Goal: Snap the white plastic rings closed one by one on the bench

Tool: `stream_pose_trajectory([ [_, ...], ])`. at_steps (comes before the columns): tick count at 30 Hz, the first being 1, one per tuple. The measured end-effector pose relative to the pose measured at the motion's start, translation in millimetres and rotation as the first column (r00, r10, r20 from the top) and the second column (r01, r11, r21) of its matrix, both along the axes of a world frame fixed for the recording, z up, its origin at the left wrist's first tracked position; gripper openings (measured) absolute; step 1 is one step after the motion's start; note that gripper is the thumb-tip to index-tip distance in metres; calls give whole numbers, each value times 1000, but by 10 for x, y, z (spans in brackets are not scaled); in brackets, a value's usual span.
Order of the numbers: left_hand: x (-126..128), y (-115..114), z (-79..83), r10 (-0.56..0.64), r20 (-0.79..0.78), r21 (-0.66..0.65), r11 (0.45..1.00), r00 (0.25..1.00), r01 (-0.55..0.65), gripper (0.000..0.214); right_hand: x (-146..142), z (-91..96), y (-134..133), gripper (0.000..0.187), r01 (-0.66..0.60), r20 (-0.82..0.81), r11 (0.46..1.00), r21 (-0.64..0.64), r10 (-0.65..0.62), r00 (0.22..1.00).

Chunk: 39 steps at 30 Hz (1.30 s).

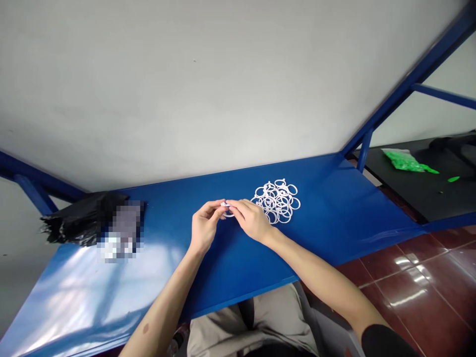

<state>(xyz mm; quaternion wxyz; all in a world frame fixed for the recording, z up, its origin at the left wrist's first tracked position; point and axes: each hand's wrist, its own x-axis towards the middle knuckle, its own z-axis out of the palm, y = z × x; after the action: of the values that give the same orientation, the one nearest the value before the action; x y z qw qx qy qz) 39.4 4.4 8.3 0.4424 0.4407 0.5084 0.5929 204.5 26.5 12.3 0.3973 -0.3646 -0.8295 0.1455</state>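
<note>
Over the middle of the blue table [238, 258], both of my hands meet on one white ring [228, 215]. My left hand [206, 223] pinches it from the left with thumb and fingertips. From the right, my right hand [251, 218] grips the same ring, its fingers covering part of it. A small white knob shows at the top of the ring, between the fingertips. Just behind and right of my right hand lies a loose pile of white rings [280, 201], several with little knobs on their rims.
A crumpled black plastic bag [78, 218] lies at the table's left end, beside a pixelated patch. Behind the table rises a pale wall [223, 99], with blue frame bars at both sides. A bag of bright green pieces [403, 160] sits on a black surface at right.
</note>
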Motion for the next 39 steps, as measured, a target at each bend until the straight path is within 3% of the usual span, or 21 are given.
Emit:
stream_pose_trajectory([
  [9, 92, -113, -141, 57, -145, 11, 998, 988, -56, 26, 59, -170, -120, 36, 34, 146, 987, 154, -57, 988],
  [14, 90, -109, -141, -13, -324, 84, 996, 946, 42, 25, 122, -96, -122, 36, 35, 222, 986, 162, -71, 972],
  [17, 37, -53, -76, -66, -511, 136, 978, 857, 157, 35, 288, 8, -1, 33, 109, 143, 987, 115, -125, 982],
  [19, -31, -9, -84, -31, -651, 169, 968, 758, 185, 41, 488, 58, 115, 30, 223, 63, 973, 63, -227, 972],
  [22, -141, 53, -208, 63, -818, 177, 973, 572, 146, 38, 877, 59, 269, 32, 393, 4, 920, -7, -393, 920],
  [26, -216, 113, -416, 117, -918, 167, 981, 378, 101, 37, 1303, -21, 336, 25, 437, 26, 884, -164, -439, 898],
  [29, -222, 129, -481, 110, -945, 149, 983, 309, 106, 38, 1430, -74, 308, 19, 445, 49, 872, -207, -445, 894],
  [32, -229, 130, -477, 112, -954, 147, 983, 277, 111, 38, 1434, -108, 281, 23, 489, 107, 855, -171, -478, 872],
  [36, -231, 125, -446, 98, -966, 129, 984, 237, 119, 37, 1346, -94, 263, 29, 579, 158, 815, -7, -571, 806],
  [39, -205, 114, -426, 93, -977, 114, 989, 190, 99, 38, 1190, -14, 225, 29, 570, 140, 814, 112, -581, 802],
])
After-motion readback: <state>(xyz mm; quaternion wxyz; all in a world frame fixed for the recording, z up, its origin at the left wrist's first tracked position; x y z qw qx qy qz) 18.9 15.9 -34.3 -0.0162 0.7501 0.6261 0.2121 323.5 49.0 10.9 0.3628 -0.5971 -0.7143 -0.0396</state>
